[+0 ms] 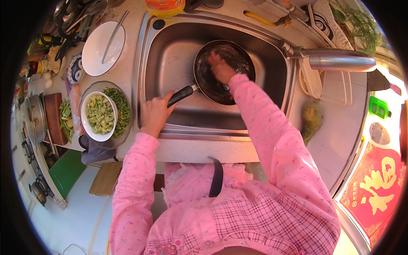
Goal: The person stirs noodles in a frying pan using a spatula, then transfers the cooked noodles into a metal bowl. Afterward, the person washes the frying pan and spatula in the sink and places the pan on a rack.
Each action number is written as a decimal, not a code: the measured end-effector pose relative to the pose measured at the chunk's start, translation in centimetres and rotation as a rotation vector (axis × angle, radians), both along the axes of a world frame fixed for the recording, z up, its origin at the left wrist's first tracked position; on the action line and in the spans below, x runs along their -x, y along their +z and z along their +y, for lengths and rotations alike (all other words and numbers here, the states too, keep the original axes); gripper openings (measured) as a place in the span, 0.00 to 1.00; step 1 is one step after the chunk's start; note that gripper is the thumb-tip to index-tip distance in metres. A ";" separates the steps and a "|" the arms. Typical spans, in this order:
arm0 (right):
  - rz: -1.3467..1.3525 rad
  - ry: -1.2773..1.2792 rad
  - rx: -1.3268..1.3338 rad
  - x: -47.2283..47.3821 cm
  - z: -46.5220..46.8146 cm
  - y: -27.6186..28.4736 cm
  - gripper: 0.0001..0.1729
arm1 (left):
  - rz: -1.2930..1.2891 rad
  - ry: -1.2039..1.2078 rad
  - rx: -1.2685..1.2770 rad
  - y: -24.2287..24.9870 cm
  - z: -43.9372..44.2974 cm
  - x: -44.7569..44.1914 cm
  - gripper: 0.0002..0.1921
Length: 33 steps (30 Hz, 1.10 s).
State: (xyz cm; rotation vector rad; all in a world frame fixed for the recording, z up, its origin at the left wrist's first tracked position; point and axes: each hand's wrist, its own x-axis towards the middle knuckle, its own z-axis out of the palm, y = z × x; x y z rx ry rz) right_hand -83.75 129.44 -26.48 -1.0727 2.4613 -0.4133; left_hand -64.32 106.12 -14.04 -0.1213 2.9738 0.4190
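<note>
A dark frying pan [204, 81] rests in the stainless steel sink [172, 60], its inside wet and streaked. My left hand [156, 111] grips the end of its black handle [182, 95] over the sink's near left edge. Inside the pan, my right hand [220, 67] lies palm down with its fingers stretched out. It is slightly blurred, and whatever may be under the palm is hidden. A steel faucet [338, 59] stands at the sink's right side, its spout turned away from the pan.
Left of the sink sit a white bowl of chopped pale green vegetable [100, 116], chopped greens [122, 110] and a white bowl [95, 44] with a utensil. Behind stands a bottle of yellow liquid [165, 7]. A mottled green-yellow fruit or vegetable [311, 119] lies to the right.
</note>
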 end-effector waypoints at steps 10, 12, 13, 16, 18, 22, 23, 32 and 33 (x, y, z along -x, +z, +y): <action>-0.217 0.021 -0.119 -8.0 7.6 1.0 0.34 | -0.036 -0.002 0.010 0.1 0.3 0.2 0.20; -0.211 0.048 -0.088 -9.3 4.3 1.8 0.31 | -0.033 -0.008 0.037 0.2 0.4 0.3 0.19; -0.199 0.058 -0.073 -8.7 2.7 3.0 0.30 | -0.035 -0.010 0.051 0.1 0.3 0.2 0.19; -0.098 0.114 -0.034 -3.5 0.6 2.2 0.31 | 0.002 -0.022 0.080 -0.3 0.2 0.0 0.19; -0.164 -0.001 -0.020 -0.1 1.2 0.1 0.31 | 0.025 -0.023 0.041 -0.2 0.1 0.1 0.19; -0.155 -0.178 -0.122 2.3 6.3 -1.8 0.31 | 0.031 -0.017 0.009 -0.2 0.1 0.3 0.19; -0.183 -0.215 -0.144 1.1 7.5 -1.4 0.32 | 0.019 -0.009 0.012 -0.2 0.0 0.2 0.19; -0.218 0.073 0.010 -7.0 0.8 2.3 0.29 | -0.038 0.003 0.012 0.2 0.3 0.3 0.17; -0.142 0.105 -0.012 -5.2 -0.7 1.3 0.29 | -0.032 -0.006 0.015 0.2 0.3 0.4 0.17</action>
